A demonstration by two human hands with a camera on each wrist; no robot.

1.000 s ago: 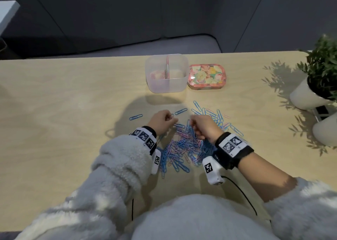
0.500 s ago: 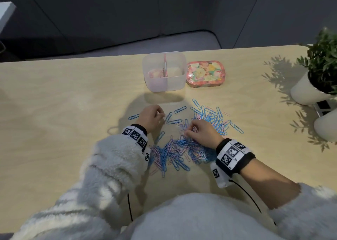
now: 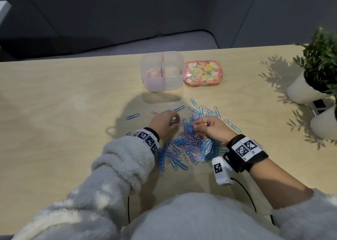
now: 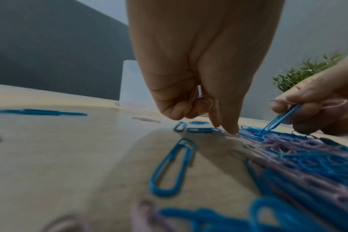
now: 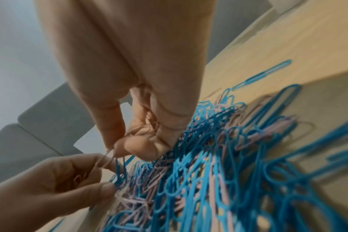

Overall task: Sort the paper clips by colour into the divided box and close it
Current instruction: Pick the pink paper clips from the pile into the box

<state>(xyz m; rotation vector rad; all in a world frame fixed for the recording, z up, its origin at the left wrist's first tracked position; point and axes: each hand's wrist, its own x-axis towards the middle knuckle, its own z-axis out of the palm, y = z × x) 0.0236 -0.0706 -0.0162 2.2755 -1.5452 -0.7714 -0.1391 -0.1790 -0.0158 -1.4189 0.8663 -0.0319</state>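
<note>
Right hand (image 3: 212, 128): pinches pink clips and a blue clip (image 4: 278, 120), tilted, lower end in the pile (image 3: 184, 145).
Left hand (image 3: 164, 124): curled on pink clips.
Divided box (image 3: 162, 83): beyond both hands, open.
Change: right hand has lifted.

We watch right hand (image 3: 212, 128) lift off paper clip pile (image 3: 187, 145), pink clips now pinched, blue clip (image 4: 278, 120) dangling; left hand (image 3: 165, 124) edges closer to pile.

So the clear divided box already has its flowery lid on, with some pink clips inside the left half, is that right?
Not quite. The clear divided box is open; the flowery lid lies on the table beside it, to its right, as the head view shows. The pink clips in its left half are there as you say.
</note>
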